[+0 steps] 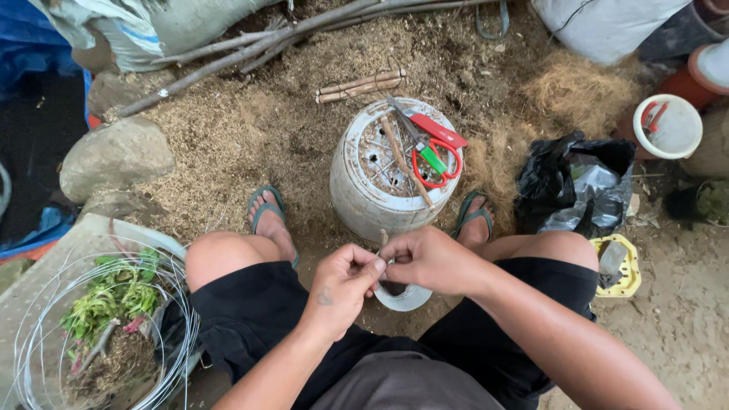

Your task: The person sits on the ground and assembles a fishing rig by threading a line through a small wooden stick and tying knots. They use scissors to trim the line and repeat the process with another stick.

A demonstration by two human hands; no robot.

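So, far left sits a wire coil [30, 342] ringed around a pot of green plants [114, 300], with a grey rock [114, 156] above it. Moving in, the left hand [342, 285] has its fingers pinched narrow on the free end of a white tape roll [402, 298], which hangs between the knees. The right hand [429, 260] is pinched on the same strip, thumbs nearly touching. Looks like early going: only a short bit is pulled off, nothing cut or wrapped yet. Just above, a white upturned bucket [357, 190] holds red scissors [437, 163], untouched. Farther right there's a black bag [566, 186] and a yellow tray [626, 266].
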